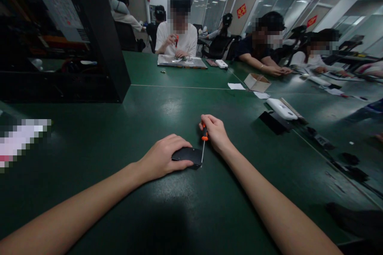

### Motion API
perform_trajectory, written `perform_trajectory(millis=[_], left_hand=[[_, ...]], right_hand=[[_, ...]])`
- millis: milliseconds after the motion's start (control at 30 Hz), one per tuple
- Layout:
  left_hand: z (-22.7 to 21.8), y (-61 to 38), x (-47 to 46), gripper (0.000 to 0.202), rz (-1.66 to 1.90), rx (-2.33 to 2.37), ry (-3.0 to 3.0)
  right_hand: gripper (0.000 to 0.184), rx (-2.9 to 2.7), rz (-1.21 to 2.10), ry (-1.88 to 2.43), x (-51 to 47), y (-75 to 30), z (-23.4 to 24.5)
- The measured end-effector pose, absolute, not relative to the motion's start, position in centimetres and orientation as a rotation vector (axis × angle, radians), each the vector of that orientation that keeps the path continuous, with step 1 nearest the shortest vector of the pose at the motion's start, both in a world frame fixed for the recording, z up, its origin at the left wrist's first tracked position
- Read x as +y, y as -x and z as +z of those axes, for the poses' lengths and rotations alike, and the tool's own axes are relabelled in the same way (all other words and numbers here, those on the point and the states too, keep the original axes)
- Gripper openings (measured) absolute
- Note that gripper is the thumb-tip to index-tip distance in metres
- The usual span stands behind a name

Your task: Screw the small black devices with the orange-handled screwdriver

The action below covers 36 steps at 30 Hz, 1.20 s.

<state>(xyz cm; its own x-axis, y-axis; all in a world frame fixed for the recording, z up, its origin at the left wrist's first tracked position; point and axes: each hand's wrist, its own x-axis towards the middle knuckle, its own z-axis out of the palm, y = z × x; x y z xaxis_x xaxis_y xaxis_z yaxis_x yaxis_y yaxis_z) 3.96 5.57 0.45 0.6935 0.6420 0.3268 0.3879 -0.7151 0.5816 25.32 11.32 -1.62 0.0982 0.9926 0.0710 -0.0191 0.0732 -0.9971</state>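
Note:
On the green tabletop, my left hand grips a small black box-shaped case, thumb along its near side and fingers over its far side. My right hand is closed around the black and orange handle of a screwdriver. Its thin metal shaft points down toward me, and the tip is at the right end of the case. Whether the tip sits in a screw is too small to tell.
A black cabinet stands at the left. To the right lie a black flat piece, a white device and an open cardboard box. Across the table a person works over a flat panel; other people sit at the right.

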Motion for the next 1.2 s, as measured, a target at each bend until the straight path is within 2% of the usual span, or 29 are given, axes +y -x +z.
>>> perform_trajectory(millis=[133,467,767,1000,1200], left_hand=[[0.4,-4.0,5.5,0.039,0.732,0.792,-2.426],[0.1,-3.7,5.3,0.035,0.795,0.807,-2.385],[0.2,-3.8,5.2,0.034,0.827,0.871,-2.386],[0.3,-3.8,5.3,0.034,0.856,0.872,-2.404],[0.6,-3.8,5.3,0.033,0.850,0.889,-2.411]], right_hand=[[0.041,-1.095,1.080,1.174,11.4,-25.5,-1.9],[0.038,-0.893,0.845,1.104,11.3,-26.3,-1.4],[0.039,-1.033,0.721,1.036,9.4,-25.4,-0.1],[0.051,-0.926,0.978,1.155,10.6,-25.7,-1.8],[0.051,-0.988,1.038,1.159,10.8,-25.8,-2.0]])
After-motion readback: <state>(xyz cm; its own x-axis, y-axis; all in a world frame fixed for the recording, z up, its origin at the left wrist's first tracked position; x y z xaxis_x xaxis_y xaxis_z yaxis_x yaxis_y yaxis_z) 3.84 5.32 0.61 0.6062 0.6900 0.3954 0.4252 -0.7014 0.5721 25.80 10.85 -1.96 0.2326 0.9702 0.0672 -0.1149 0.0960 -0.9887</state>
